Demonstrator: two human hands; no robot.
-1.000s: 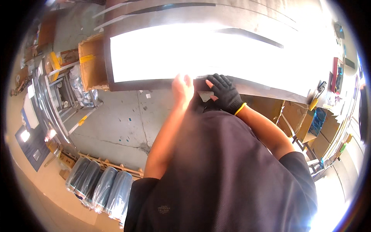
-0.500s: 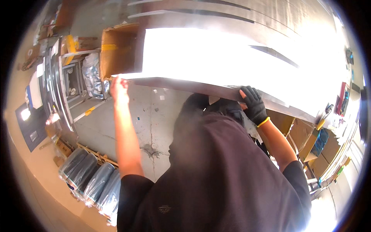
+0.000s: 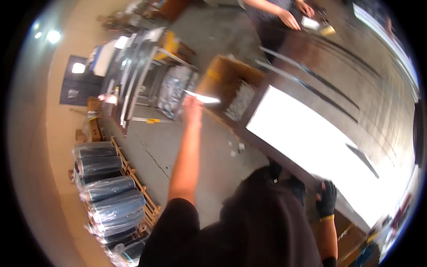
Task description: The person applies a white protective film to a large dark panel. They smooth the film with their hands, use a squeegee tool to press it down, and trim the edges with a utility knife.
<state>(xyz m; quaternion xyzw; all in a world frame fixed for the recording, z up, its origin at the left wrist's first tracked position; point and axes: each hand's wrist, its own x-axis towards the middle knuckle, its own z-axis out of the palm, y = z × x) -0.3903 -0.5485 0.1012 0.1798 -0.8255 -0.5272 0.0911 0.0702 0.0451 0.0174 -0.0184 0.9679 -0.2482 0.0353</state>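
Reaching out with left hand (image 3: 193, 105), arm fully extended, pinching a bright strip (image 3: 202, 97) between fingers at its near end. Gripping the near edge of the sheet (image 3: 320, 147) with gloved right hand (image 3: 327, 200), fingers curled over the rim. Lying glaring white beyond right hand, on the dark table (image 3: 356, 80). Standing just right of left hand: cardboard box (image 3: 227, 82) with shredded filling. Sitting beyond left hand: metal rack (image 3: 147, 80). Lying far left of the arm: wrapped rolls (image 3: 104, 178) on a pallet. Working at the table's far end: another person's hands (image 3: 289, 20).
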